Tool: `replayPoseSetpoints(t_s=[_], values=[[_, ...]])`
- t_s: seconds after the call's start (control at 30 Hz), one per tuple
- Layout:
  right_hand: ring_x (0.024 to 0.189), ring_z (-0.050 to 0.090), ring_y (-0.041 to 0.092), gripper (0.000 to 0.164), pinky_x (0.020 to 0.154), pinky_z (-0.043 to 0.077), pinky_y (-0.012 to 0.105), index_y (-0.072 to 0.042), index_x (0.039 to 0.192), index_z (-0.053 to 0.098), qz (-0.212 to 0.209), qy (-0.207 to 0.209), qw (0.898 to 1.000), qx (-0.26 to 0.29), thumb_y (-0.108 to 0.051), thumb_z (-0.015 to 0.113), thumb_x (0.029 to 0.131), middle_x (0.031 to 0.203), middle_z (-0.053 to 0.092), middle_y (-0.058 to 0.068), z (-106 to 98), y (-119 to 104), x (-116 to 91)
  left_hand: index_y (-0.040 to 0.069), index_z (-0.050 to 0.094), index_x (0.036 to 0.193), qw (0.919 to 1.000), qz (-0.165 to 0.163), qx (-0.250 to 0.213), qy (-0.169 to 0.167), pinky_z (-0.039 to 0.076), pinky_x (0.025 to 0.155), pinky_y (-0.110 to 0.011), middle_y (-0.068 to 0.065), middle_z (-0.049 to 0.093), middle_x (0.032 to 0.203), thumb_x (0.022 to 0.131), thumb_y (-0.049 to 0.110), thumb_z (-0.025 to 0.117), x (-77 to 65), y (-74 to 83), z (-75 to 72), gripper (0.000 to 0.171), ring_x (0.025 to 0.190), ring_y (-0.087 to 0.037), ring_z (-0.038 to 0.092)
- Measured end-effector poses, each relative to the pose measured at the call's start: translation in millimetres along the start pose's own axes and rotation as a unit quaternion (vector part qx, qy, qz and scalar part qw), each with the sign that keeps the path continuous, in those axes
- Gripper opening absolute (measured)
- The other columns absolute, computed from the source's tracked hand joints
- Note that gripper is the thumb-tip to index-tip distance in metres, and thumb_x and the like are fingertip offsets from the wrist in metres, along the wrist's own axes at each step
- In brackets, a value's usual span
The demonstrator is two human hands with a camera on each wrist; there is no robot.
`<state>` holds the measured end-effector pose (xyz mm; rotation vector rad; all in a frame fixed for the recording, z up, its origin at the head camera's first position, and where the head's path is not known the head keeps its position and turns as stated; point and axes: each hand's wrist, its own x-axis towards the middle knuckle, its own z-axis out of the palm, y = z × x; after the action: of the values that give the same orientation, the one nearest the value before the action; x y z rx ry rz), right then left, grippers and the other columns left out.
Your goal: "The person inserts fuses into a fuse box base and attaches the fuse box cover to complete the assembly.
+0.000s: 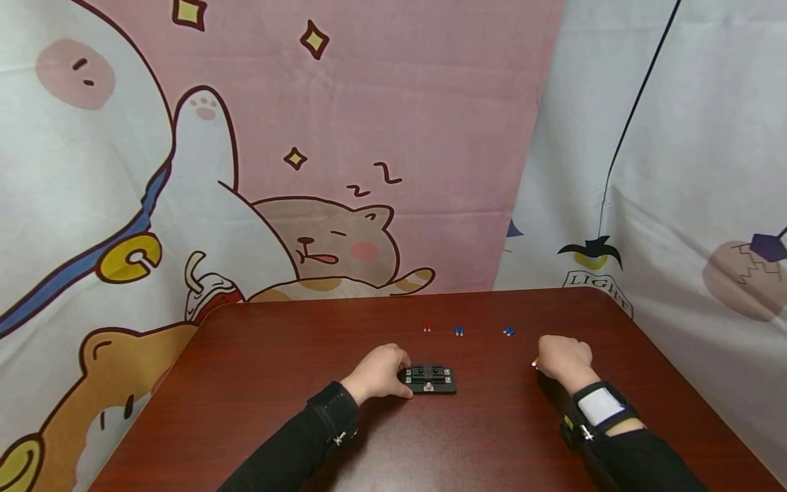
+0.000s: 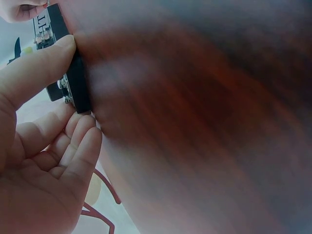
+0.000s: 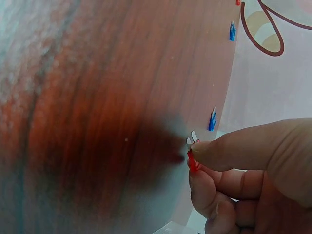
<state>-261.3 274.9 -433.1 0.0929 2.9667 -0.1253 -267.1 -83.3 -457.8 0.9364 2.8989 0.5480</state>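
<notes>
My left hand (image 1: pixel 380 372) grips the left end of a black fuse block (image 1: pixel 433 388) that lies on the table. Screw terminals of bright metal sit on the block's top. In the left wrist view, the thumb (image 2: pixel 53 58) presses one side of the block and the fingertips are at its end. To the right, my right hand (image 1: pixel 562 359) is held over the table. It pinches a small red blade fuse (image 3: pixel 193 163) between thumb and forefinger, its two metal prongs sticking out past the fingertips.
Beyond the block lie a red blade fuse (image 1: pixel 427 327) and two blue ones, the nearer-left blue fuse (image 1: pixel 459 331) and the right blue fuse (image 1: pixel 509 331). Behind the brown table (image 1: pixel 277 410) hangs a printed cloth (image 1: pixel 430 137).
</notes>
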Motion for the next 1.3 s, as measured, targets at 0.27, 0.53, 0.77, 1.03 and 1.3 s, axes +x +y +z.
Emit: replayPoseSetpoints(t_s=[0.27, 0.53, 0.77, 1.03, 1.3], values=[[0.068, 0.054, 0.025, 0.014, 0.067, 0.044, 0.047, -0.01, 0.076, 0.065, -0.02, 0.027, 0.999, 0.015, -0.017, 0.073, 0.085, 0.072, 0.061, 0.004, -2, -5, -7, 0.007, 0.073, 0.098, 1.0, 0.005, -0.001, 0.004, 0.047, 0.075, -0.028, 0.002, 0.06, 0.086, 0.065, 0.034, 0.092, -1.2, 0.8, -1.0, 0.046, 0.077, -0.01, 0.054], [0.063, 0.053, 0.019, 0.019, 0.06, 0.042, 0.042, -0.014, 0.074, 0.061, -0.071, 0.086, 0.993, 0.025, -0.018, 0.076, 0.084, 0.068, 0.056, -0.001, -4, -23, -12, 0.007, 0.073, 0.098, 1.0, -0.002, -0.004, 0.004, 0.048, 0.075, -0.028, 0.003, 0.06, 0.086, 0.065, 0.034, 0.092, -1.0, 0.5, 0.4, 0.047, 0.077, -0.01, 0.053], [0.063, 0.054, 0.018, 0.022, 0.058, 0.041, 0.039, -0.015, 0.076, 0.059, -0.104, 0.117, 0.987, 0.039, -0.019, 0.08, 0.082, 0.068, 0.055, -0.003, 0, -48, -11, 0.007, 0.073, 0.099, 0.9999, -0.006, -0.008, 0.005, 0.048, 0.075, -0.028, 0.003, 0.06, 0.086, 0.065, 0.034, 0.093, -1.6, 1.6, -0.1, 0.047, 0.076, -0.01, 0.053], [0.061, 0.053, 0.016, 0.025, 0.057, 0.041, 0.036, -0.017, 0.074, 0.058, -0.121, 0.135, 0.982, 0.046, -0.022, 0.082, 0.081, 0.066, 0.055, -0.005, 3, -84, -10, 0.007, 0.073, 0.099, 0.9999, -0.006, -0.012, 0.006, 0.048, 0.075, -0.028, 0.004, 0.059, 0.085, 0.065, 0.034, 0.093, -2.5, 2.1, -0.6, 0.047, 0.076, -0.01, 0.053], [0.069, 0.059, 0.018, 0.023, 0.063, 0.046, 0.038, -0.021, 0.075, 0.06, -0.163, 0.146, 0.974, 0.051, -0.025, 0.082, 0.081, 0.07, 0.059, -0.007, 8, -119, -9, 0.008, 0.073, 0.099, 0.9999, -0.007, -0.008, 0.006, 0.048, 0.074, -0.028, 0.004, 0.059, 0.085, 0.065, 0.034, 0.093, -1.7, 1.4, 0.0, 0.047, 0.076, -0.009, 0.053]])
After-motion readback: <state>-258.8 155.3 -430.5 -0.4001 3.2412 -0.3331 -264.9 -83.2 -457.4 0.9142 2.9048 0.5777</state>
